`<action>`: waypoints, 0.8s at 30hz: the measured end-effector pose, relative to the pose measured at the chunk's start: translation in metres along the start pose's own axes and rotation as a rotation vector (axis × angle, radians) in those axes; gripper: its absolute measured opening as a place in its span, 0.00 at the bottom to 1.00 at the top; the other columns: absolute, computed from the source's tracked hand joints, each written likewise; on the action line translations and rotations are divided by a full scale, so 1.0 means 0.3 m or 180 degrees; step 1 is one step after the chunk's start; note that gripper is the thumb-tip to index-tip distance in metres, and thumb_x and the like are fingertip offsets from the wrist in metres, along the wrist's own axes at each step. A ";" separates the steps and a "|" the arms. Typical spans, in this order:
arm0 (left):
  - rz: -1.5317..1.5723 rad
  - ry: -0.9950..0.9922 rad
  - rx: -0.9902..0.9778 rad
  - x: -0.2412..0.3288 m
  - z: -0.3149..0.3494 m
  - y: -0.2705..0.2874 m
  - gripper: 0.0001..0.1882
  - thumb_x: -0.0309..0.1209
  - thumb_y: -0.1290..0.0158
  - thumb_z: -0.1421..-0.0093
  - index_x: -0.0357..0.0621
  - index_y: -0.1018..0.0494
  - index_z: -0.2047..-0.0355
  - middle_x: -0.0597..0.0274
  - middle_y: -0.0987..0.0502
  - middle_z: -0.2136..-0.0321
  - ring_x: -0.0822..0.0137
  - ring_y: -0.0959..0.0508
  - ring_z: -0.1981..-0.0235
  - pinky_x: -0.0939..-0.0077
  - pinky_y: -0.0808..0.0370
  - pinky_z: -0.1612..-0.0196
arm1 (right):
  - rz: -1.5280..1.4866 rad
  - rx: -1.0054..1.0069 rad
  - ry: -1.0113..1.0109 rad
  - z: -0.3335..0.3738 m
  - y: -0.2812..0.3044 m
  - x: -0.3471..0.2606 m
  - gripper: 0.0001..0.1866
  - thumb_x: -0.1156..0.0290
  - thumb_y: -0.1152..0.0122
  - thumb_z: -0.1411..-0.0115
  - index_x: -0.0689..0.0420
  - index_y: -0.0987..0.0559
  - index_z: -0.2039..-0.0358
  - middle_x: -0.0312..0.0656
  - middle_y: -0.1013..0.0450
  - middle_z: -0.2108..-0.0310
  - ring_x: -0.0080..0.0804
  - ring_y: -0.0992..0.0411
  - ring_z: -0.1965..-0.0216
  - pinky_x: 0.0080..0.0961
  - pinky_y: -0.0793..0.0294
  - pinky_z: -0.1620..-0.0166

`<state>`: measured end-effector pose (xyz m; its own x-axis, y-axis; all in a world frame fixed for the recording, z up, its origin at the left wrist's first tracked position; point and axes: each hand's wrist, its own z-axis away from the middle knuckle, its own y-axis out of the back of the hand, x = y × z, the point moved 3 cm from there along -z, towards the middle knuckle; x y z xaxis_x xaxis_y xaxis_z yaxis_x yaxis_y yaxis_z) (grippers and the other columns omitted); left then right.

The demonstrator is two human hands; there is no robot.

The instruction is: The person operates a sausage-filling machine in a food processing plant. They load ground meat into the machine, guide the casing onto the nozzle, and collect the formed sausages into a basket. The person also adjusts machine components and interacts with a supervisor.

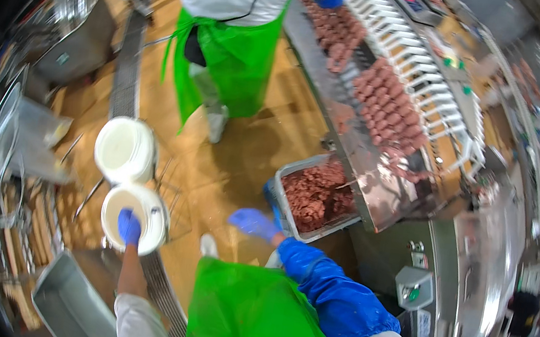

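Note:
My left hand [129,226], in a blue-purple glove, reaches down into the mouth of a white bucket [157,225] at the left. Only the back of it shows clearly; its fingers are hidden, so whether they hold anything is unclear. My right hand [255,222], also gloved and slightly blurred, hovers above the tiled floor with its fingers stretched out leftward and nothing in them. A blue sleeve cover [335,296] is on that forearm. Just right of it stands a grey tub [302,233] of ground meat [314,198].
A second white round container [126,149] stands beyond the bucket. Rows of sausages [387,109] lie on a steel table [360,160] beside a rack of white bars [425,80]. A co-worker in a green apron [237,82] stands ahead. An empty grey bin [75,300] sits lower left.

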<state>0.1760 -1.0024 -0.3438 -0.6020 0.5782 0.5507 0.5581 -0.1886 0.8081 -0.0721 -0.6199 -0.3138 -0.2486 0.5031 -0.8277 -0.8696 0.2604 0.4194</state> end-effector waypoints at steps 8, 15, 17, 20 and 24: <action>-0.2454 -0.0482 -0.4374 -0.451 -0.012 -0.409 0.21 0.37 0.51 0.40 0.43 0.29 0.49 0.50 0.25 0.50 0.52 0.27 0.46 0.60 0.29 0.44 | 0.0884 -0.0324 0.0656 -0.384 -0.491 -0.692 0.13 0.63 0.47 0.43 0.57 0.19 0.67 0.52 0.23 0.67 0.52 0.24 0.66 0.46 0.26 0.61; -0.1988 -0.1150 -0.3310 -0.641 -0.045 -0.079 0.19 0.45 0.51 0.40 0.43 0.19 0.68 0.46 0.20 0.61 0.50 0.19 0.60 0.59 0.25 0.54 | 0.2902 0.0213 0.0557 -0.851 -1.381 -0.387 0.13 0.66 0.44 0.45 0.54 0.16 0.62 0.47 0.21 0.67 0.46 0.22 0.66 0.45 0.24 0.61; -0.0042 0.0405 -0.3059 -0.382 -0.134 -0.056 0.18 0.43 0.50 0.40 0.42 0.19 0.73 0.45 0.20 0.71 0.45 0.21 0.71 0.50 0.27 0.62 | 0.2553 -0.0685 0.0305 -0.942 -1.457 -0.278 0.12 0.66 0.42 0.49 0.53 0.15 0.65 0.45 0.20 0.67 0.45 0.22 0.65 0.45 0.24 0.62; -0.0505 -0.0665 -0.2838 -0.277 -0.150 -0.057 0.18 0.41 0.53 0.38 0.42 0.20 0.73 0.42 0.22 0.75 0.44 0.22 0.74 0.48 0.28 0.65 | 0.1847 -0.1335 -0.0119 -0.777 -1.090 -0.565 0.13 0.66 0.42 0.51 0.54 0.15 0.68 0.45 0.20 0.66 0.44 0.22 0.65 0.43 0.23 0.60; 0.0596 -0.1387 -0.2443 -0.204 -0.287 0.010 0.25 0.36 0.63 0.31 0.34 0.24 0.77 0.39 0.23 0.77 0.42 0.24 0.77 0.52 0.27 0.69 | 0.1309 0.0063 0.0221 -0.601 -0.806 -0.685 0.09 0.67 0.41 0.56 0.54 0.16 0.76 0.48 0.21 0.71 0.49 0.22 0.68 0.44 0.23 0.65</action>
<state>0.1653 -1.1067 -0.3571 -0.1826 0.7049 0.6854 -0.0034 -0.6976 0.7165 0.1124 -0.9348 -0.3124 -0.6021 0.5120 -0.6127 -0.6838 0.0654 0.7267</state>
